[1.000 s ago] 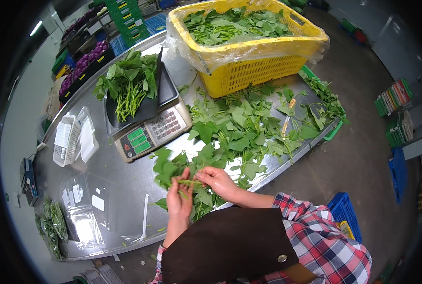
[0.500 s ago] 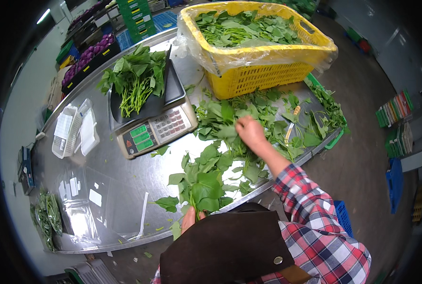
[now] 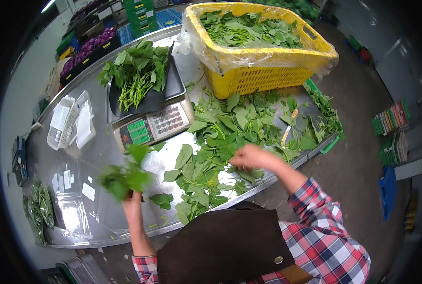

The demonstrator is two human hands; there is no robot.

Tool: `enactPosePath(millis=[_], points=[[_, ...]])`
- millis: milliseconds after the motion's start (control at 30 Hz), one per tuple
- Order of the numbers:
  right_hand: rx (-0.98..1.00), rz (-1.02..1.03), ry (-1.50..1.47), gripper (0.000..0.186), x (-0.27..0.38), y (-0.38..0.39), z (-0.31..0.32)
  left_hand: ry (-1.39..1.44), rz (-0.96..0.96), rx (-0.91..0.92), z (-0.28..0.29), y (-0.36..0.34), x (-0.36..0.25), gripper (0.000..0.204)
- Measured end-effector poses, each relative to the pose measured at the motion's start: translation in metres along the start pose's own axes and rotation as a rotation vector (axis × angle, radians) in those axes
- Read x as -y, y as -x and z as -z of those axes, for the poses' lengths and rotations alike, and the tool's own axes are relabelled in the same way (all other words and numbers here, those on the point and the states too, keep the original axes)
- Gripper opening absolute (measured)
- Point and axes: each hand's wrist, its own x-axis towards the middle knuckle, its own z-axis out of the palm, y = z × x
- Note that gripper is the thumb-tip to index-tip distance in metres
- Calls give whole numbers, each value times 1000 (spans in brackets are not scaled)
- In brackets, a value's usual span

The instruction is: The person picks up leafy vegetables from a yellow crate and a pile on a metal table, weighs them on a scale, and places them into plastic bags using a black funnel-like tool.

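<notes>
Raised over the metal table, my left hand (image 3: 132,201) grips a blurred bunch of leafy greens (image 3: 124,179). My right hand (image 3: 246,157) is slightly smeared, fingers curled among loose leaves (image 3: 194,189); what they hold, if anything, I cannot make out. A digital scale (image 3: 166,123) carries a black scoop (image 3: 155,102) heaped with stemmed greens (image 3: 135,85). The yellow basket (image 3: 248,75), lined with clear plastic, holds more greens. A knife (image 3: 287,130) with a pale handle lies among the leaves at right, beside a green tray (image 3: 330,146).
White baskets (image 3: 62,123) sit left of the scale, with bagged greens (image 3: 38,208) on the table's left end. Behind are purple vegetables (image 3: 90,49) in black crates and stacked green crates (image 3: 142,16). A blue plastic item (image 3: 387,189) stands beyond the right edge.
My left hand has lifted a bunch and moved up and left. My right hand first went up into the leaves, then came down slightly. The leaf pile near me has shifted.
</notes>
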Motion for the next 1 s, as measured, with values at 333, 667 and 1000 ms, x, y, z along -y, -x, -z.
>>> enactPosePath(millis=[333,667,1000], points=[[-469,-406,-1541,31,-63,-46,-91,1067,532,650,-114,51,-17,28],[-861,-337,-1389,23,-71,-35,-85,1142,534,751,-138,56,-42,29],[-434,240,-288,24,24,6,9,677,282,591,-140,53,-71,17]])
